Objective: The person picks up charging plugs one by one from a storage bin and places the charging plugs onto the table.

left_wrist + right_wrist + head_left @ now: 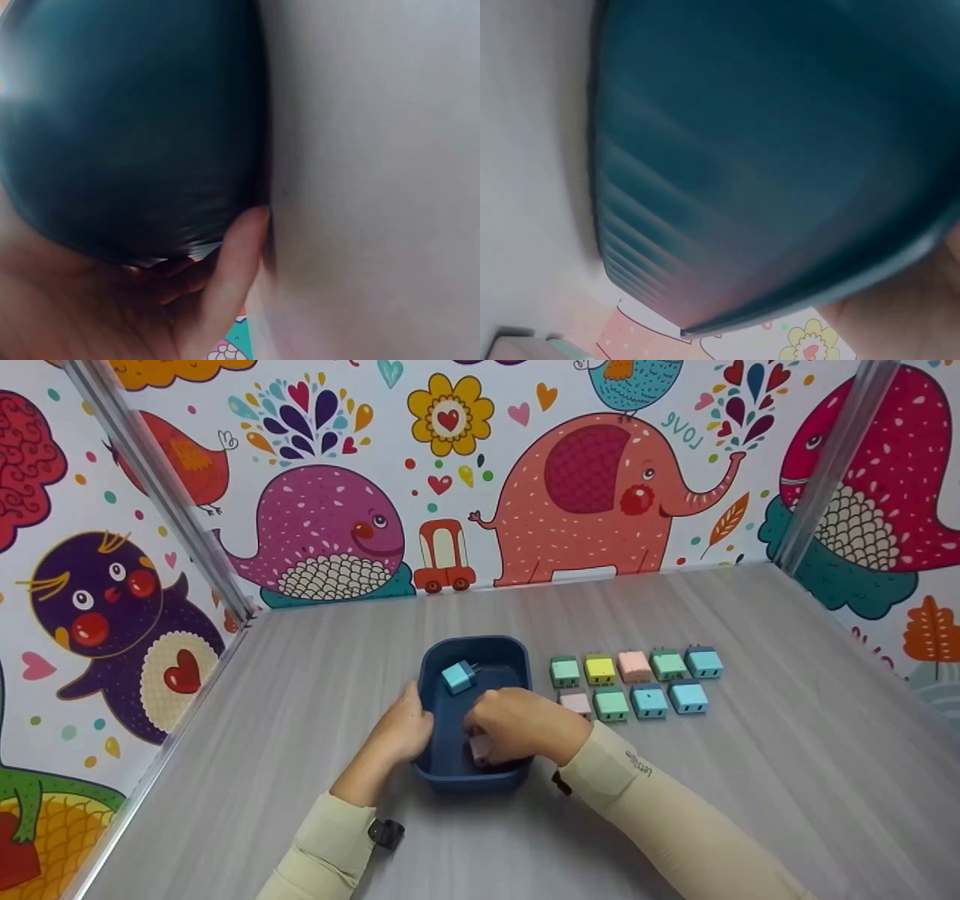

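A dark blue rectangular bin (472,784) stands upright on the table. My left hand (405,727) holds the bin's left side, and in the left wrist view its fingers (236,255) lie against the outer wall. Reaching over the right rim, my right hand (510,724) has its fingers curled down inside the bin. They grip a pink plug charger (480,748), though the hand partly covers the contact. A light blue plug charger (458,678) lies near the bin's far end. In the right wrist view the bin's outer wall (727,172) hides the fingertips.
Right of the bin, several small plug chargers stand in two rows, among them a yellow one (600,669), a salmon one (634,666) and a blue one (704,662). A pale pink charger (574,703) is close to my right wrist. Printed panels (450,495) border the table.
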Tool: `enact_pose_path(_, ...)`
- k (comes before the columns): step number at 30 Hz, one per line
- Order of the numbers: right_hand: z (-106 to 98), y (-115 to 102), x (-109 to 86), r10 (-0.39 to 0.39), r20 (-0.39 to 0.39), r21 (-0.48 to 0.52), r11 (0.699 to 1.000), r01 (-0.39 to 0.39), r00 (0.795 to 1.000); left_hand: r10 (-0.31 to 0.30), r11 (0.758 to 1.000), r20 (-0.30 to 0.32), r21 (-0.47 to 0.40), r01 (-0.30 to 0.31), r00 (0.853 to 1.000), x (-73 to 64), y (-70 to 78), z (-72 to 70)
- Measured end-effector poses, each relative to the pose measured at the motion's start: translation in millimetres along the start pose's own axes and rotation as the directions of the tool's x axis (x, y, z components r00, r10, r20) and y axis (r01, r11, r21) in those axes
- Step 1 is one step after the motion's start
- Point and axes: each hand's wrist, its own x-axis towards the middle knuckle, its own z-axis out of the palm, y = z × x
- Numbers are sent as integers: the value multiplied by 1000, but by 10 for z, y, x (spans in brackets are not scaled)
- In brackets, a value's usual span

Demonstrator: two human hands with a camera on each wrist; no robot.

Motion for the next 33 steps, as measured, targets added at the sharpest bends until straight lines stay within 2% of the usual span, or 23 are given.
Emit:
enact_pose_path(5,-81,12,-28,9,16,1,1000,-9,1000,7,1000,-7,-2,-7,1000,-5,0,4)
enact_pose_path(13,-217,23,-100,41,-2,18,999,-41,999,12,1000,-11,-2,-13,1000,-3,-3,3)
enact_pose_path(22,-301,67,-179,15,-40,39,999,-13,999,6,1000,-1,-10,-6,1000,-4,-7,5)
enact_pose_path(33,-403,97,-264,85,-49,72,994,-82,995,-2,1000,11,-25,3,1000,-16,-5,1)
